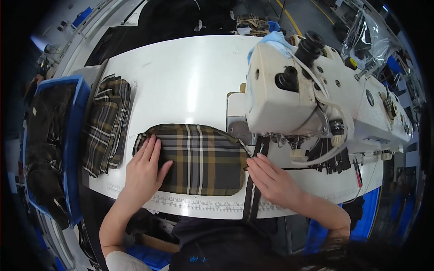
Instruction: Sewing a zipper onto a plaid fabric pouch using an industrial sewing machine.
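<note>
A plaid fabric panel (199, 160) with rounded corners lies on the white sewing table, its checks grey, olive, tan and white. My left hand (145, 165) rests on its left end, fingers stretched out flat and thumb apart. At the right end, my right hand (271, 180) has its fingers pressed together on the panel's edge, thumb hidden beneath. A black zipper (253, 196) with metal teeth passes under these fingers and runs toward the table's front edge. Just beyond the right hand stands the white sewing machine head (275, 95); its needle area is partly hidden.
Stacked plaid pieces (106, 126) lie on the table's left side, beside a blue bin (74, 149) of dark pieces. More black zippers (332, 156) bunch up right of the machine. A red-and-black slim tool (358, 174) lies near the right edge. A ruler strip (181, 202) follows the front edge.
</note>
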{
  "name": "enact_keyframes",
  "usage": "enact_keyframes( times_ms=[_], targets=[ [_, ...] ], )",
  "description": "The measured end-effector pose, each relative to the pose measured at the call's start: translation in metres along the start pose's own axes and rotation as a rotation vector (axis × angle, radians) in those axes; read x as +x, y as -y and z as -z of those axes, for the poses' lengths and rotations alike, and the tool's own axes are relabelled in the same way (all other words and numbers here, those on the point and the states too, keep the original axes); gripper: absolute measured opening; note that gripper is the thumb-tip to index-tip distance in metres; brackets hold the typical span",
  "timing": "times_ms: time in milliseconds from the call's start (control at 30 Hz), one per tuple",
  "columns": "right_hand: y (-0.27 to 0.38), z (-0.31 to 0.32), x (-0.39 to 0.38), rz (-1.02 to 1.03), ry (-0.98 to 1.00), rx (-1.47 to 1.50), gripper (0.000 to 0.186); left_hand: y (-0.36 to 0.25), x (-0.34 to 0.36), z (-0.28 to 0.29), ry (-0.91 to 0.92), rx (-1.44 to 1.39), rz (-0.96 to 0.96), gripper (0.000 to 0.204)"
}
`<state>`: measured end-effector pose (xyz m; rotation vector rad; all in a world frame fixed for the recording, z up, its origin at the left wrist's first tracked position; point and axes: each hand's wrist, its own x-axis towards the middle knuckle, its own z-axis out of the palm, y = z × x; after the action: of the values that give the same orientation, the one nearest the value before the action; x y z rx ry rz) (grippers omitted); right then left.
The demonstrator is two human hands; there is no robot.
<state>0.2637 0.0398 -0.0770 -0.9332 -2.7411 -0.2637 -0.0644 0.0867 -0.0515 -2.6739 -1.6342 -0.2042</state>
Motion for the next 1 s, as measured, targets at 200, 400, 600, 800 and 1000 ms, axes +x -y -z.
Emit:
enact_keyframes(
  times_ms=[200, 400, 600, 800, 1000],
  targets=[
    [-0.001, 0.006, 0.004, 0.009, 0.029, 0.019, 0.041, -0.082, 0.052, -0.029, -0.042, -0.534, -0.595, 0.042],
    [-0.014, 0.001, -0.001, -0.033, 0.076, 0.042, 0.042, -0.075, 0.068, -0.037, 0.058, -0.275, -0.59, 0.057],
    [-0.02, 0.001, -0.009, -0.031, 0.184, 0.075, 0.041, -0.092, 0.039, -0.009, 0.102, -0.371, -0.556, 0.053],
    [-0.039, 0.018, 0.003, 0.363, 0.235, -0.486, 0.043, -0.088, 0.04, -0.009, 0.11, -0.268, -0.436, 0.044],
    [-0.037, 0.011, 0.001, 0.32, 0.162, -0.494, 0.033, -0.079, 0.062, -0.034, -0.138, -0.3, -0.633, 0.028]
  ],
)
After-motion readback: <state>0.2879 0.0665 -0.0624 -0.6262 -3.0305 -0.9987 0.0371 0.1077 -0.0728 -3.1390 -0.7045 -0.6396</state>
